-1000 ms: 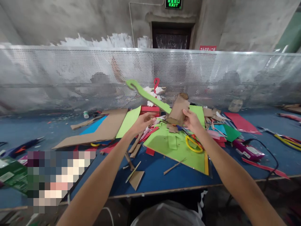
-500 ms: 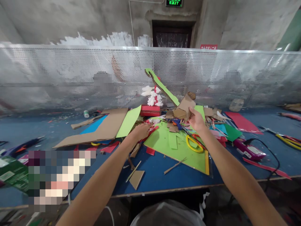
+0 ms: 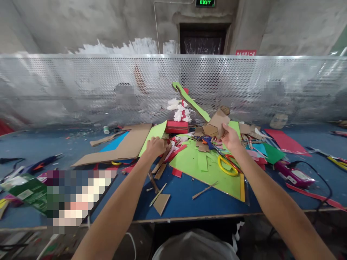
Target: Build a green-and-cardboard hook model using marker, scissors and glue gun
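Note:
My right hand point(image 3: 231, 136) is closed on a brown cardboard piece point(image 3: 217, 122) with a long green hooked strip point(image 3: 191, 103) fixed to it, held up over the pile of scraps. My left hand point(image 3: 155, 146) reaches down into the pile beside a green sheet edge point(image 3: 155, 134), fingers curled around cardboard strips point(image 3: 162, 162); what it grips is not clear. A large green sheet point(image 3: 208, 169) lies under both hands, with yellow-handled scissors point(image 3: 226, 166) on it.
A blue table point(image 3: 189, 200) holds a long brown cardboard sheet point(image 3: 121, 148), a red box with white flowers point(image 3: 177, 124), a purple glue gun point(image 3: 292, 173) with cord, and red paper point(image 3: 284, 141). A perforated metal screen point(image 3: 81, 86) runs along the back.
My right hand swung the cardboard piece so the green strip rose from leaning left to pointing upward. My left hand dropped from mid-air down into the scraps.

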The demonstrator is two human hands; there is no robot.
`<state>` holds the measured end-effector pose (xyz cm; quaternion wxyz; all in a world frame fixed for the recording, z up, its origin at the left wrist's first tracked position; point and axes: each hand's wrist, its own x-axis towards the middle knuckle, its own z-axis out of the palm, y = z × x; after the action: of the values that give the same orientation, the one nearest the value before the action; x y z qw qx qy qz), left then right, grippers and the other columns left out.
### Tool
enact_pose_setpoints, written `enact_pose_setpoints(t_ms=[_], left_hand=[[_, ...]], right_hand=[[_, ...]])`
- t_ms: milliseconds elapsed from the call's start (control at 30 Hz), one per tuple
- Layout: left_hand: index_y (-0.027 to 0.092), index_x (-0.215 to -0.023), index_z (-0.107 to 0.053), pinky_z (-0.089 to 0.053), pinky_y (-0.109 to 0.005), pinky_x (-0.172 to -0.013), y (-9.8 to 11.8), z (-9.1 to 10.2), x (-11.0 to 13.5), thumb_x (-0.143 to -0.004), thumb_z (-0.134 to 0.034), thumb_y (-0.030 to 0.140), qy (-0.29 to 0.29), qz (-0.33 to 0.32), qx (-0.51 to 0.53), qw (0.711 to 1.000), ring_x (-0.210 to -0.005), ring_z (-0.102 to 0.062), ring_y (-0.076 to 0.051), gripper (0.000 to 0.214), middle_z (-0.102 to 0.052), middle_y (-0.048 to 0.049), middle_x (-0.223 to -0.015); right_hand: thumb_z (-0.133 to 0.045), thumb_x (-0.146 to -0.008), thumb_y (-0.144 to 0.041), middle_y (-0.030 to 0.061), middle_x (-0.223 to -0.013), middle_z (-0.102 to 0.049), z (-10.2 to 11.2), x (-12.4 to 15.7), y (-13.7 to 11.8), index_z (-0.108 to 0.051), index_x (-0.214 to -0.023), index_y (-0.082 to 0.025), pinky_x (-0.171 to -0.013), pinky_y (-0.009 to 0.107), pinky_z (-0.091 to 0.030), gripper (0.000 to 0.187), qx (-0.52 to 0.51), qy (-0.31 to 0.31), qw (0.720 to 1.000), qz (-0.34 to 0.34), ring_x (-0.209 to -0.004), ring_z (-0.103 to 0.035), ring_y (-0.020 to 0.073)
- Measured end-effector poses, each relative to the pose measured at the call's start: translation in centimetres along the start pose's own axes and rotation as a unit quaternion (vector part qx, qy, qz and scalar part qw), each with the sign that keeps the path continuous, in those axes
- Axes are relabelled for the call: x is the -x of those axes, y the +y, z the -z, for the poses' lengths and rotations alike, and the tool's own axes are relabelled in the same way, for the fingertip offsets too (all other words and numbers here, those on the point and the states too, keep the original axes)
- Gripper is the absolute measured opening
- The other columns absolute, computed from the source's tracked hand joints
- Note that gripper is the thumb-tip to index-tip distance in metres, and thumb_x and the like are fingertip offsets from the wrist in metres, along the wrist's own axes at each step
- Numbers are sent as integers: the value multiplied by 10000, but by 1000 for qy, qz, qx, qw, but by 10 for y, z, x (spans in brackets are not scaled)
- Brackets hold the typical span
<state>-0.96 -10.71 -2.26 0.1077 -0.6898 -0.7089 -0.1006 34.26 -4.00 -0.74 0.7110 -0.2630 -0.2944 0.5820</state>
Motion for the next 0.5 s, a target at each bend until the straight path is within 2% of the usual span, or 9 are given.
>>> enact_pose_setpoints(t_ms=[67,167,233,300,400,467,500], left_hand=[[159,-1025,-779,-525,-465,-945,-10,1,-3,-931,-563,313,-16,19,-4,1000,-1103,-675,-361,281,-759,-198,-1098],[144,-1176,-745,-531,-435,-929,-16,9,-8,-932,-492,210,15,26,8,1000,-1108,-692,-349,357,-753,-204,-1167],[141,-1283,-703,-525,-421,-950,-16,20,-9,-923,-464,159,67,21,50,996,-1125,-694,-336,433,-748,-185,-1210],[138,-1308,-692,-513,-406,-990,-14,32,-8,-915,-445,129,149,5,121,981,-1142,-691,-312,464,-748,-158,-1232],[162,-1267,-712,-469,-381,-1073,-6,45,-3,-945,-411,138,263,-76,203,940,-1204,-652,-264,441,-727,-111,-1298],[190,-1351,-665,-465,-366,-1071,2,48,2,-980,-412,182,276,-149,218,924,-1196,-639,-243,449,-732,-90,-1279],[204,-1424,-611,-474,-360,-1052,6,47,4,-991,-422,203,257,-179,213,925,-1182,-640,-240,473,-740,-84,-1253]], right_hand=[[-793,-816,-166,-12,-767,-785,1,-1,1,-708,-852,-195,-593,202,-614,97,5,-12,1000,3,-662,-712,125],[-811,-809,-184,-18,-754,-779,3,-3,1,-705,-854,-203,-572,188,-603,117,13,-24,1000,9,-643,-713,124],[-814,-806,-190,-16,-766,-783,3,-3,1,-704,-856,-207,-569,190,-606,123,16,-23,1000,9,-646,-721,129],[-813,-804,-189,-12,-789,-792,3,-4,1,-708,-867,-207,-585,203,-618,125,14,-19,1000,6,-664,-732,134],[-809,-806,-185,-12,-799,-796,3,-4,2,-715,-880,-207,-606,218,-632,121,3,-9,1000,4,-684,-739,138],[-806,-814,-191,-10,-798,-795,4,-6,1,-711,-872,-204,-616,219,-635,112,-9,-9,1000,7,-693,-743,138],[-806,-819,-195,-10,-793,-792,5,-7,0,-706,-860,-203,-611,216,-632,109,-16,-11,1000,10,-688,-743,137]])
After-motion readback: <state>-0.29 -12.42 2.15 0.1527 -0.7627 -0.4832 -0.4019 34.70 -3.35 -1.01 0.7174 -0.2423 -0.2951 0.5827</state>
